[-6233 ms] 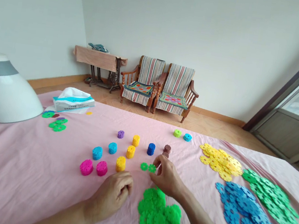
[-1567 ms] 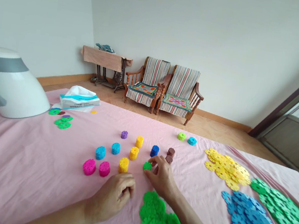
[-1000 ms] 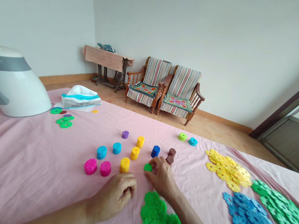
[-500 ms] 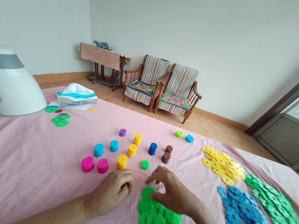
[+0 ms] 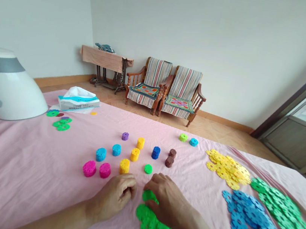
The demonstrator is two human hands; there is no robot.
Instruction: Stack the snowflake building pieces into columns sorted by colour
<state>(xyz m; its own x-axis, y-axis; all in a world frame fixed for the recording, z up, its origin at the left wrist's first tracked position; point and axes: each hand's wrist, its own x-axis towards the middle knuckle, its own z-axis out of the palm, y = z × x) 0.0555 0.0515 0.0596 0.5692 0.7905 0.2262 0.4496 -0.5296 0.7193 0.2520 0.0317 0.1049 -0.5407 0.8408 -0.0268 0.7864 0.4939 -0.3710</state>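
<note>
My right hand (image 5: 168, 200) lies on the pile of bright green snowflake discs (image 5: 158, 227) near the table's front edge, its fingers curled over a green disc. My left hand (image 5: 115, 196) rests beside it as a loose fist on the pink cloth; nothing shows in it. Just beyond the hands sits a short green stack (image 5: 148, 168). Around it stand small stacks: yellow (image 5: 124, 166), pink (image 5: 89, 168), blue (image 5: 156, 152) and brown (image 5: 169, 161).
Flat piles of yellow discs (image 5: 226, 169), blue discs (image 5: 256, 227) and darker green discs (image 5: 282, 210) lie at the right. A white kettle (image 5: 6, 86) and a tissue pack (image 5: 77, 102) stand at the far left. Two striped armchairs (image 5: 163, 91) line the far wall.
My right hand has let go of the short green stack and drawn back onto the green pile. The left fist has stayed put.
</note>
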